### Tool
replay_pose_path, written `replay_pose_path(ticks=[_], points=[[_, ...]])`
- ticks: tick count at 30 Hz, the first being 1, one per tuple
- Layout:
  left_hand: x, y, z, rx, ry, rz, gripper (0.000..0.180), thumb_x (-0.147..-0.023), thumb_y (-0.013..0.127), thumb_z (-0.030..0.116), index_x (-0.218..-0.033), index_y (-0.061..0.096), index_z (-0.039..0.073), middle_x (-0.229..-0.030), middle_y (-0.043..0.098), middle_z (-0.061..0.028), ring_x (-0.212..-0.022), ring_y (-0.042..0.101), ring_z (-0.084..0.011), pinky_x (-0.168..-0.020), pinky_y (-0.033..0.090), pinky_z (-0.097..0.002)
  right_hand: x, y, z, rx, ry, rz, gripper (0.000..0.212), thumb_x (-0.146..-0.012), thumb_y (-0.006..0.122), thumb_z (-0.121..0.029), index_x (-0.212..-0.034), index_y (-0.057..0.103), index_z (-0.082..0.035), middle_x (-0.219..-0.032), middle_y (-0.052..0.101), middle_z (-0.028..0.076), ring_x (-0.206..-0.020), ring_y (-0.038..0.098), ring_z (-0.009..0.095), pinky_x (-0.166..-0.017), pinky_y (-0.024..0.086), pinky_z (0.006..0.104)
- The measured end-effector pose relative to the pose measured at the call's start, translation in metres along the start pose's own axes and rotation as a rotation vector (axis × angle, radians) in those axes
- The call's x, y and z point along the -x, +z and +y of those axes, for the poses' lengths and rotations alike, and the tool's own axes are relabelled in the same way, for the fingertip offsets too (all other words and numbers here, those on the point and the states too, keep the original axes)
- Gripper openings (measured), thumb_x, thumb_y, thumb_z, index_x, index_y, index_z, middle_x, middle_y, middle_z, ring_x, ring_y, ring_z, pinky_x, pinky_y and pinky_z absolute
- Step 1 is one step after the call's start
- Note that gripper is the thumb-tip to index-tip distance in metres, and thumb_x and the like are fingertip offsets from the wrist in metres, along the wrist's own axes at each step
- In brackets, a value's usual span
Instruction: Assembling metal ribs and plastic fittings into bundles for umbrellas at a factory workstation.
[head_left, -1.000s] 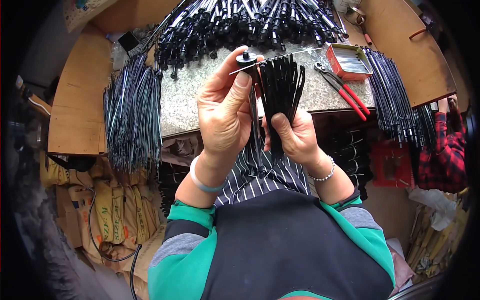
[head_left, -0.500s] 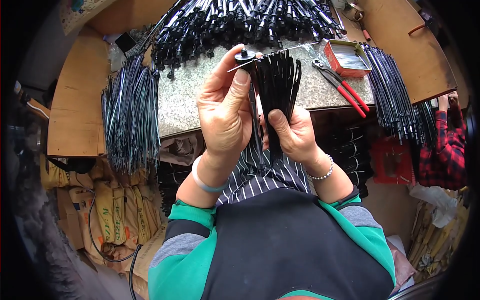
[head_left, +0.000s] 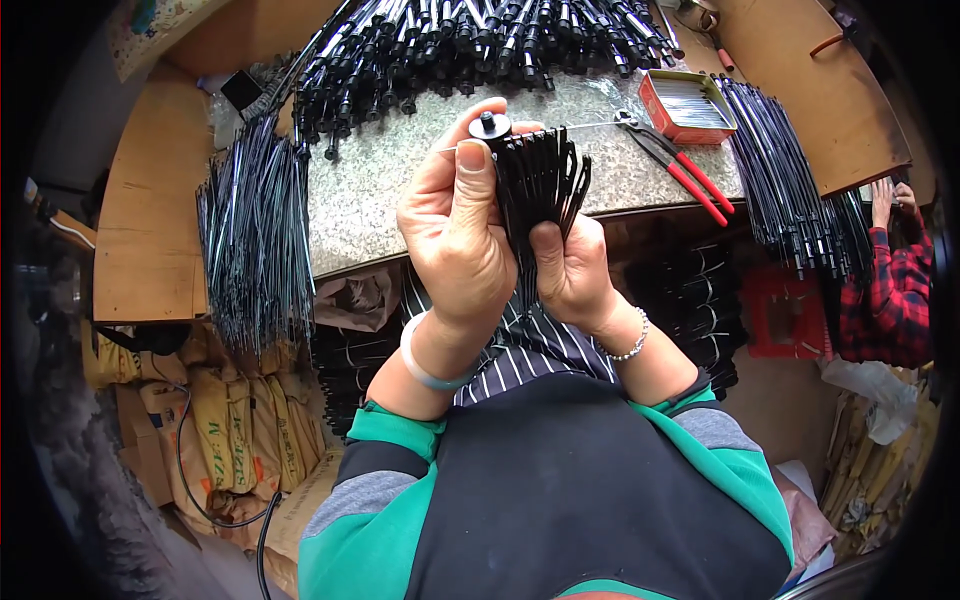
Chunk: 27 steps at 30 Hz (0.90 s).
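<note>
My left hand (head_left: 452, 235) pinches a small round black part with a knob (head_left: 489, 124) between thumb and fingers, at the top of a bundle of thin black rods (head_left: 538, 180) that look like umbrella ribs. A thin straight wire (head_left: 592, 125) runs across the rods' upper ends, out past both sides. My right hand (head_left: 574, 272) is closed round the bundle lower down, its thumb pressed on the front. The rods' lower ends hang between my hands, in front of the striped apron, and are partly hidden.
Behind lies a heap of black-and-silver shafts (head_left: 470, 50) on the speckled tabletop (head_left: 365, 200). Red-handled pliers (head_left: 690, 180) and a red box of thin wires (head_left: 690, 105) stand at right. Rod bundles hang at left (head_left: 258, 235) and right (head_left: 785, 170). A person in a checked sleeve (head_left: 885, 290) works at far right.
The knobbed part and the rods' top ends have come lower and nearer to me. My hands are closer together, and the rod hanging apart at left now lies against the bundle.
</note>
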<state>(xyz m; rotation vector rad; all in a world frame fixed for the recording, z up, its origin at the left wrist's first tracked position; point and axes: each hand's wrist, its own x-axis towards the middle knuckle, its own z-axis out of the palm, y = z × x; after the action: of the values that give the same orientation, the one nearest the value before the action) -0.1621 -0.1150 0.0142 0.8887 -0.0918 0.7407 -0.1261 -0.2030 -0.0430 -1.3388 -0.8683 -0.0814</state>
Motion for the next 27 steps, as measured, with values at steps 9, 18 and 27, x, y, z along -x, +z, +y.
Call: replay_pose_path(ticks=[9, 18, 27], points=[[0.0, -0.001, -0.007, 0.023, -0.021, -0.047, 0.036, -0.093, 0.044, 0.022, -0.116, 0.045, -0.005, -0.108, 0.057, -0.0196, -0.096, 0.058, -0.0235, -0.083, 0.049, -0.0312, 0.0, -0.002, 0.004, 0.055, -0.017, 0.006, 0.025, -0.089, 0.052, -0.023, -0.088, 0.058, 0.001, -0.068, 0.057, 0.016, -0.059, 0.056, 0.03, -0.056, 0.044, 0.0338], [0.0, -0.005, -0.006, 0.172, -0.121, -0.093, 0.036, -0.093, 0.044, 0.023, -0.115, 0.044, -0.006, -0.108, 0.058, -0.0201, -0.095, 0.06, -0.0228, -0.083, 0.049, -0.0306, 0.0, -0.01, -0.001, -0.035, 0.037, -0.066, 0.026, -0.088, 0.054, -0.023, -0.095, 0.059, 0.001, -0.073, 0.059, 0.016, -0.065, 0.059, 0.031, -0.059, 0.046, 0.0339], [-0.001, -0.008, -0.005, 0.138, -0.151, -0.169, 0.037, -0.094, 0.041, 0.024, -0.118, 0.042, -0.004, -0.12, 0.048, -0.0235, -0.11, 0.051, -0.0318, -0.093, 0.045, -0.0395, -0.004, -0.008, 0.001, -0.106, 0.068, -0.139, 0.031, -0.09, 0.049, -0.026, -0.105, 0.055, 0.001, -0.081, 0.06, 0.018, -0.072, 0.06, 0.031, -0.064, 0.046, 0.0342]])
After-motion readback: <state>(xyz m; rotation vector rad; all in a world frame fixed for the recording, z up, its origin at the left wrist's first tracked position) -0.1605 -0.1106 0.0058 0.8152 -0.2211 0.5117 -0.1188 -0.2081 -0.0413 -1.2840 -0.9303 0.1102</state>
